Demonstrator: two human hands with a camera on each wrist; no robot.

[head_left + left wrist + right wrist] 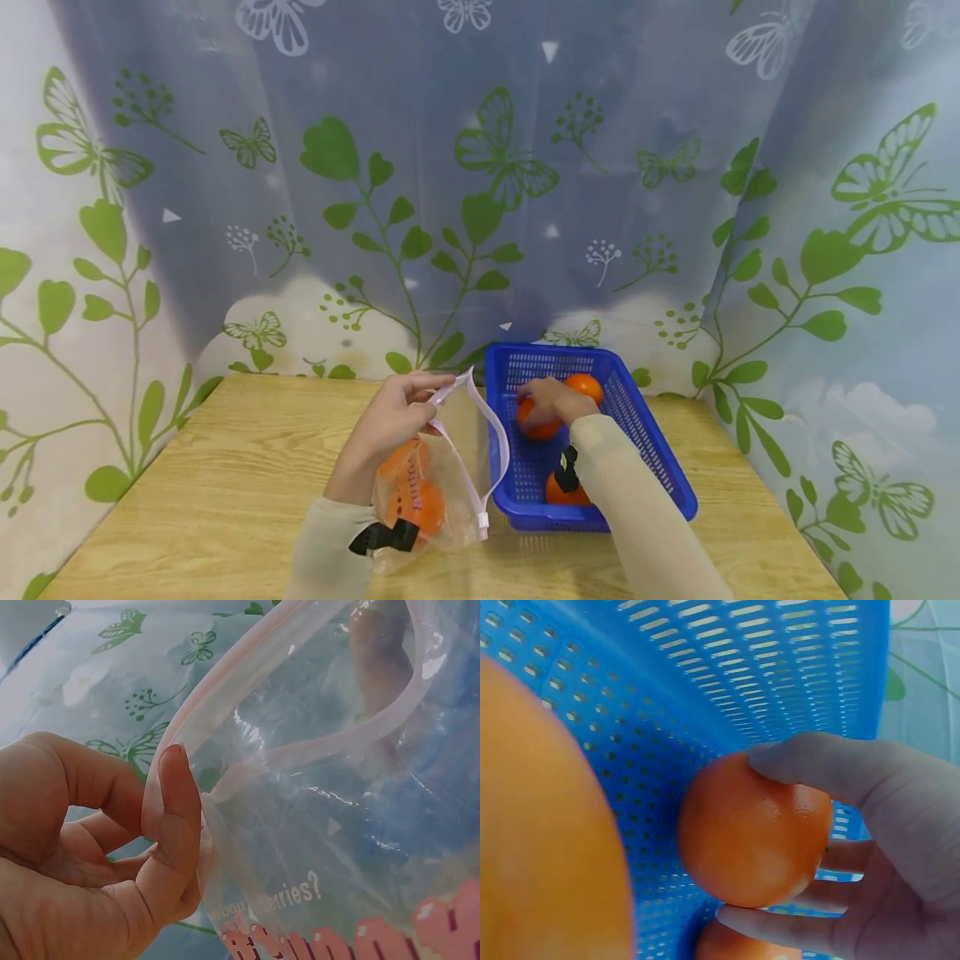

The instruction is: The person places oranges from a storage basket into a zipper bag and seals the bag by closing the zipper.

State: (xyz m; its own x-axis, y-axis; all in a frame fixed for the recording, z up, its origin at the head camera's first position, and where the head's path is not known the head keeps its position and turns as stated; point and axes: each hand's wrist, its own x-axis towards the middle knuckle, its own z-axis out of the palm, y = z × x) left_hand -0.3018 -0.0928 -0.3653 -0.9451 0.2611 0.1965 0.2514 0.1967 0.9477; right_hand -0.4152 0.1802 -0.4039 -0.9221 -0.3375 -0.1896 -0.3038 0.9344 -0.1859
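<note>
Left hand pinches bag, apparently two oranges; right grips one of basket's three

Wood-grain tabletop before a butterfly-and-leaf-print backdrop.

Five visible oranges, one bag, one basket
</note>
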